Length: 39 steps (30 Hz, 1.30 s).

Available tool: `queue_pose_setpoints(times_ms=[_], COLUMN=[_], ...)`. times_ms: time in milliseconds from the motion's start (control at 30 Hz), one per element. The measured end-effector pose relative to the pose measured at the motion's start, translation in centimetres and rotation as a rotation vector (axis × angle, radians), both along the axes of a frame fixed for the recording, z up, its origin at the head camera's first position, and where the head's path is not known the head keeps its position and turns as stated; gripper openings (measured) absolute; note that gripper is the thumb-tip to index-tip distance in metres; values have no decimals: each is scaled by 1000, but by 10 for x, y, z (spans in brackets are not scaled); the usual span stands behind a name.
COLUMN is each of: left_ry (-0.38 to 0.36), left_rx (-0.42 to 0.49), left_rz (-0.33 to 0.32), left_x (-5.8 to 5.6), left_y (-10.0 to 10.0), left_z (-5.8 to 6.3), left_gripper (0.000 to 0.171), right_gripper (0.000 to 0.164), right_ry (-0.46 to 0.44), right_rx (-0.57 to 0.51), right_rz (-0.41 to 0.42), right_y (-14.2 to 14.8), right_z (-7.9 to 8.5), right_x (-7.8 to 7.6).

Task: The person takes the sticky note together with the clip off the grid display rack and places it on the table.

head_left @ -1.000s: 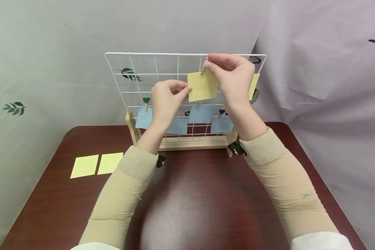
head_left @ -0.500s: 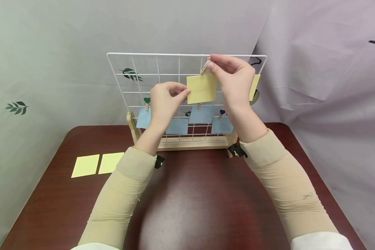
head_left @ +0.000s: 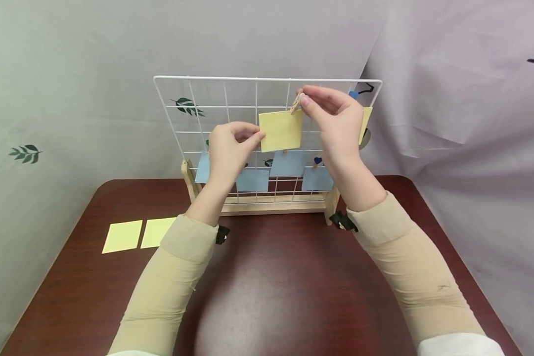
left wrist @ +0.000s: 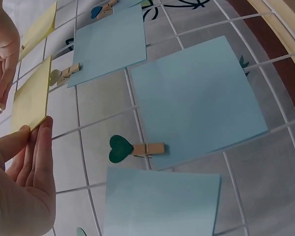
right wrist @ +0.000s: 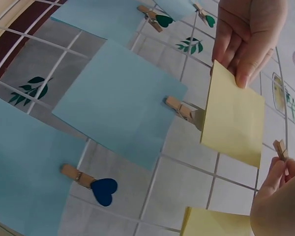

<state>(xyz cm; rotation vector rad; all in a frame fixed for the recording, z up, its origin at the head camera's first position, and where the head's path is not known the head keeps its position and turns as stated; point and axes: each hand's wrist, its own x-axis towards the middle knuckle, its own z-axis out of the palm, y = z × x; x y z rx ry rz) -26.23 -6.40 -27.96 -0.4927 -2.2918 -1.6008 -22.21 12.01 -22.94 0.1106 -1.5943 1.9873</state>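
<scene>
My left hand (head_left: 229, 151) pinches a yellow sticky note (head_left: 281, 131) by its left edge, thumb in front, before the upper part of a white wire grid panel (head_left: 213, 77). In my right hand (head_left: 340, 126), thumb and fingertips pinch a small wooden clothespin (head_left: 295, 105) at the note's top right corner. The right wrist view shows this clothespin (right wrist: 280, 149) a little apart from the note (right wrist: 233, 115). Behind and below the held note, a blue note (left wrist: 108, 46) hangs from a heart clothespin (left wrist: 65, 74).
More blue notes (head_left: 252, 181) hang low on the grid from heart clothespins. Another yellow note (head_left: 366, 123) hangs at the right, partly behind my right hand. Two yellow notes (head_left: 122, 236) lie on the dark red table (head_left: 276, 277). Wooden feet (head_left: 190, 180) hold the grid upright.
The yellow note has shifted left and slightly down with my left hand. My right hand has lowered a little, and its clothespin has moved right, toward the note's top right corner.
</scene>
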Motion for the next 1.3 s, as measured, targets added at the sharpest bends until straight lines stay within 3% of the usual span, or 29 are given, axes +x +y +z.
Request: queue_pose_setpoints(times_ms=[633,1000,1300], left_ry=[-95,-77,-115], left_rx=[131,129,147], left_rz=[-52,-51,-72], left_x=[4,10,15], left_y=[-7,-12,-17], left_z=[-11,-24,-35], left_gripper=[17,15,16], right_gripper=[20,29,34], right_ry=[52,32,-23], right_rx=[86,87,60], right_rz=[21,46,55], right_y=[3,6,8], right_z=[-28,-41,-55], right_x=[10,14,19])
